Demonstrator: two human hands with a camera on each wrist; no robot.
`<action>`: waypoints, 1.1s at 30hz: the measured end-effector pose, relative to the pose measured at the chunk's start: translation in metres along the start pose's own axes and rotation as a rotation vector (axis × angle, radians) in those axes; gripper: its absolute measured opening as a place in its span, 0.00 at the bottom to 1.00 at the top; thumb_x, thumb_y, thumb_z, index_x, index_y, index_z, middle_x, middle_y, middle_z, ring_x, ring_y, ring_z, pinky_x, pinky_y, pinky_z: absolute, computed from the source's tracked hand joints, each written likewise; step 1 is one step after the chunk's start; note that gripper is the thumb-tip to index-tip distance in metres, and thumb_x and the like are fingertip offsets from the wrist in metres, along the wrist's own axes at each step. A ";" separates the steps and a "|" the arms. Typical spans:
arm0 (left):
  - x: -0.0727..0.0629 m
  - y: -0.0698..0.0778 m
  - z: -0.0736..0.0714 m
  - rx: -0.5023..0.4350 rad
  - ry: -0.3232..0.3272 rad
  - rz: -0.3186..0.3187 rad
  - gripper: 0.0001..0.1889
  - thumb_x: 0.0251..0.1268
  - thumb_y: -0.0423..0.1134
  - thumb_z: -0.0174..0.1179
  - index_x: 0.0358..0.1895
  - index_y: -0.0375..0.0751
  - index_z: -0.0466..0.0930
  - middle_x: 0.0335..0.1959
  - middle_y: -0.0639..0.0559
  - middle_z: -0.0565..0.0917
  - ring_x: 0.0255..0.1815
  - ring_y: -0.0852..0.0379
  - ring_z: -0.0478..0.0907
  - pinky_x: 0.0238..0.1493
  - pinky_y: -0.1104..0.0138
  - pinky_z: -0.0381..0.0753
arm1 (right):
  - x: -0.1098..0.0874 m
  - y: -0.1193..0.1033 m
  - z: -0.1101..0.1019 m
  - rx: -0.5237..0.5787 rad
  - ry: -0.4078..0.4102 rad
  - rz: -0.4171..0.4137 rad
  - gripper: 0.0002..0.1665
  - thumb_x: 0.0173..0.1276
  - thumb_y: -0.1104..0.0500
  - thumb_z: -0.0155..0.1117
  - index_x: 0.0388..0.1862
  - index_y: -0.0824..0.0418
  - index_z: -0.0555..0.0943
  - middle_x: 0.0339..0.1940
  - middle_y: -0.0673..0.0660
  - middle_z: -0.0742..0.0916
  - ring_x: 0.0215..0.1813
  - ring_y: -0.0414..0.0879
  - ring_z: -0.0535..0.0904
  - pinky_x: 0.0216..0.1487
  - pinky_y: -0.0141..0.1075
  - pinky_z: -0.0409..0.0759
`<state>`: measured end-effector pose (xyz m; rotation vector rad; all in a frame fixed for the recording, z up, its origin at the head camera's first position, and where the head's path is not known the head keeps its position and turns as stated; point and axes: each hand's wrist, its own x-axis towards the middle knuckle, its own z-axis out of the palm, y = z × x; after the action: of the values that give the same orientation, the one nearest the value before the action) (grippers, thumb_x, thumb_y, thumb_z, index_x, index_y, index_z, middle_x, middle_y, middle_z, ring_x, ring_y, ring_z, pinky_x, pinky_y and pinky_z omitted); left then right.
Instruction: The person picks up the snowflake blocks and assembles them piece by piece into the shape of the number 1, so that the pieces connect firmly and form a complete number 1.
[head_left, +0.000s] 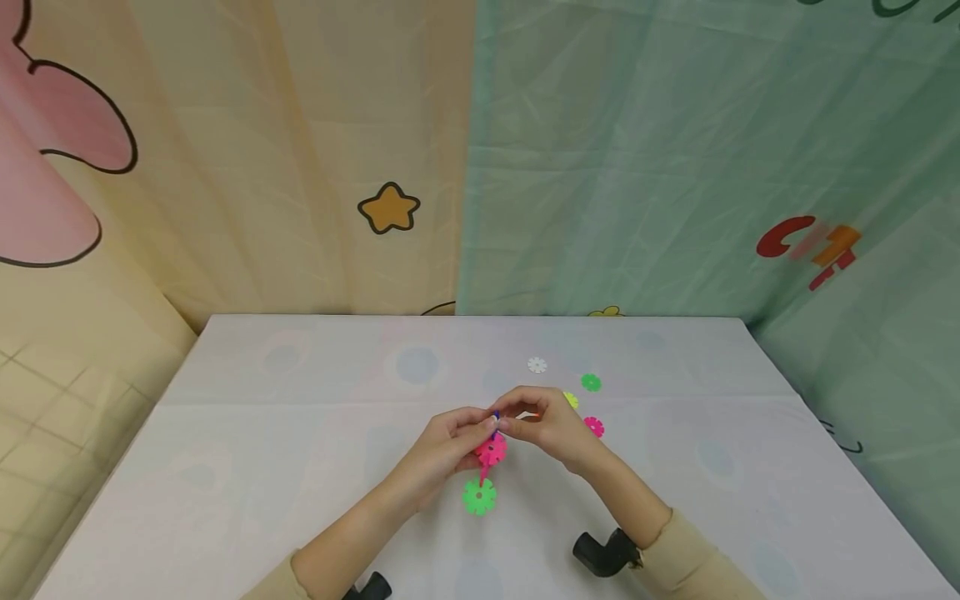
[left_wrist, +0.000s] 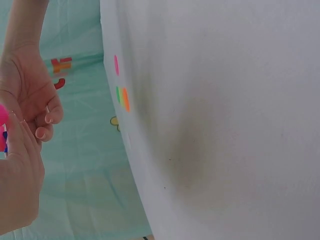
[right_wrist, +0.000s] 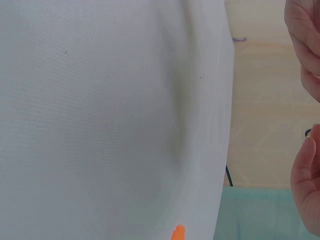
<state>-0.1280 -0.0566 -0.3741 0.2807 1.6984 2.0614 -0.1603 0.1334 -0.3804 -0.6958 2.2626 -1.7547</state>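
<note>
My left hand (head_left: 438,450) holds a small chain of notched plastic snowflake discs in front of me. A pink disc (head_left: 492,451) shows by its fingers, with another pink one edge-on below it and a green disc (head_left: 479,498) hanging at the bottom. At the top, a blue snowflake disc (head_left: 496,414) stands edge-on against the pink one, pinched between the thumb and fingers of my right hand (head_left: 553,427). The left thumb lies beside it. In the left wrist view, bits of pink disc (left_wrist: 3,115) and blue disc (left_wrist: 5,142) peek past the fingers.
Loose discs lie beyond and beside my right hand: white (head_left: 537,365), green (head_left: 591,382), yellow (head_left: 572,400), pink (head_left: 594,426), and an orange one (right_wrist: 178,233) partly hidden by that hand in the head view. The white-covered table (head_left: 300,467) meets curtains at its back edge.
</note>
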 end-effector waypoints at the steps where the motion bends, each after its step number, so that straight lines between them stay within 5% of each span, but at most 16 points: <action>1: 0.000 0.000 0.000 -0.002 0.001 0.000 0.21 0.68 0.39 0.54 0.55 0.23 0.70 0.36 0.51 0.82 0.34 0.61 0.78 0.40 0.70 0.79 | 0.000 0.000 0.000 0.000 -0.001 0.000 0.10 0.62 0.66 0.63 0.43 0.68 0.81 0.40 0.60 0.84 0.43 0.48 0.79 0.44 0.40 0.79; 11: 0.005 -0.004 0.000 -0.027 -0.012 0.001 0.19 0.66 0.38 0.56 0.51 0.23 0.73 0.36 0.49 0.81 0.34 0.61 0.78 0.40 0.70 0.79 | -0.003 0.001 -0.004 0.034 -0.033 -0.007 0.10 0.63 0.64 0.64 0.42 0.67 0.81 0.38 0.51 0.85 0.43 0.47 0.79 0.45 0.44 0.78; 18: 0.005 -0.004 -0.001 0.003 0.028 -0.011 0.19 0.64 0.37 0.58 0.50 0.23 0.74 0.34 0.51 0.81 0.33 0.61 0.78 0.40 0.69 0.79 | -0.002 0.002 -0.007 -0.022 -0.015 0.001 0.13 0.63 0.63 0.64 0.46 0.66 0.81 0.40 0.55 0.85 0.43 0.49 0.77 0.43 0.42 0.78; 33: 0.006 -0.005 -0.003 0.021 0.106 -0.033 0.20 0.61 0.38 0.61 0.50 0.25 0.76 0.34 0.50 0.83 0.33 0.61 0.80 0.41 0.69 0.80 | -0.006 0.011 -0.031 0.022 0.089 0.180 0.17 0.62 0.58 0.66 0.49 0.62 0.80 0.45 0.60 0.83 0.46 0.49 0.78 0.47 0.42 0.78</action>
<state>-0.1334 -0.0561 -0.3801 0.1513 1.7747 2.0688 -0.1714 0.1650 -0.3831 -0.4033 2.2794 -1.7536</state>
